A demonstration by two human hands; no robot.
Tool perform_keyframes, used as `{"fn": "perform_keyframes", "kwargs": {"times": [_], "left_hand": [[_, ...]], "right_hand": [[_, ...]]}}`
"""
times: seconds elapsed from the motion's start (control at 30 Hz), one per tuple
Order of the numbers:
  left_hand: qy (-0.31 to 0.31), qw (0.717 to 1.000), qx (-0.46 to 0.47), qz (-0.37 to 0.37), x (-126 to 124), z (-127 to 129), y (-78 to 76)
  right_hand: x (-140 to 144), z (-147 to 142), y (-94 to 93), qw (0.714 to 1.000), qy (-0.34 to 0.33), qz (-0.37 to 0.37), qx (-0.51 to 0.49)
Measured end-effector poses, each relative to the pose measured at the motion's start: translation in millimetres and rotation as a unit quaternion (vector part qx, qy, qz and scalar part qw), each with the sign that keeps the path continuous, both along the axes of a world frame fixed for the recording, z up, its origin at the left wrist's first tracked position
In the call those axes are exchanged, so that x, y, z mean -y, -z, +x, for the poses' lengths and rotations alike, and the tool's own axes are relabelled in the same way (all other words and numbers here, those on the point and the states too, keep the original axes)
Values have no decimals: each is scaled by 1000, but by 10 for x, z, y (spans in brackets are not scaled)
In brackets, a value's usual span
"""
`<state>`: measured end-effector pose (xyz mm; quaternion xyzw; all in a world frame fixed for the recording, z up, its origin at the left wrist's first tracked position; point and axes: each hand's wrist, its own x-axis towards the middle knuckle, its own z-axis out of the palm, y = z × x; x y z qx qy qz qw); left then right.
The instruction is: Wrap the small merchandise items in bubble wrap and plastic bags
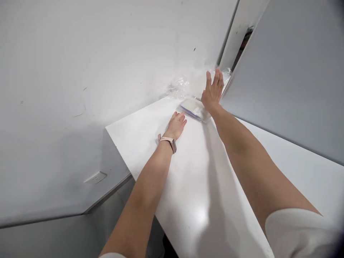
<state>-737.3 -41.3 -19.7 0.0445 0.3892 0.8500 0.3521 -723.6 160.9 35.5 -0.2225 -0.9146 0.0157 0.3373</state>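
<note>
Head view: clear flat packet (194, 109) between splayed right hand (213, 91) and flat left hand (176, 125).

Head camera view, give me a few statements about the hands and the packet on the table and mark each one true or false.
1. The left hand lies flat on the table. True.
2. The right hand is closed in a fist. False: its fingers are spread open, reaching toward the clear plastic at the wall.
3. A flat packet lies between the two hands. True.
4. The watch is on the right wrist. False: it is on the left wrist.
5. The left hand grips the packet. False: its fingertips are beside the packet, holding nothing.
</note>
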Motion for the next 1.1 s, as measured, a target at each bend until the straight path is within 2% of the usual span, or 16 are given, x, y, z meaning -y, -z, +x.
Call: {"fn": "perform_keyframes", "kwargs": {"times": [0.13,0.2,0.3,0.4,0.53,0.63,0.77,0.83,0.93,1.0,1.1], "left_hand": [[21,1000,10,4,-18,-38,30],[30,999,10,1,-19,-35,16],[45,999,-8,9,-5,-12,-34],[58,998,-21,17,35,22,-95],[39,998,-54,-2,49,104,-145],[8,992,-109,-58,-12,197,-128],[-55,979,-160,-113,-85,306,-43],[-76,977,-169,-102,-86,336,-9],[-96,975,-173,-101,-64,347,-6],[-96,973,-177,-111,-54,342,-30],[-67,972,-188,-123,-53,331,-76]], "right_hand": [[35,91,478,998,17,-63,-24],[89,98,604,993,51,-105,-27],[230,99,689,982,79,-171,-31],[367,162,685,974,73,-215,5],[449,381,572,973,41,-223,54],[502,600,516,974,30,-221,41],[603,854,554,974,22,-226,-11],[631,927,572,970,36,-236,-37],[630,967,565,957,114,-256,-73],[621,975,550,952,135,-267,-56],[624,997,543,956,82,-280,35]]}}
